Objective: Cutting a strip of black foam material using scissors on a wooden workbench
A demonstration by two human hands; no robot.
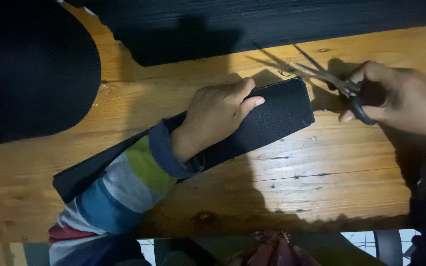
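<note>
Wooden table (321,187) holds a long black strip (277,116), which looks thin, light and bendy, pressed flat by the left hand (213,116) with fingers together, while just beside its end the right hand (395,98) grips scissors (343,86).

1. A fabric strip (272,118) lies slantwise on the wooden table (321,177).
2. The left hand (215,116) rests on its middle.
3. The right hand (395,96), just right of the strip's end, holds scissors (343,86).
4. Behind lies what seems a larger cloth (272,24); a rounded piece (30,69) lies far left.
</note>
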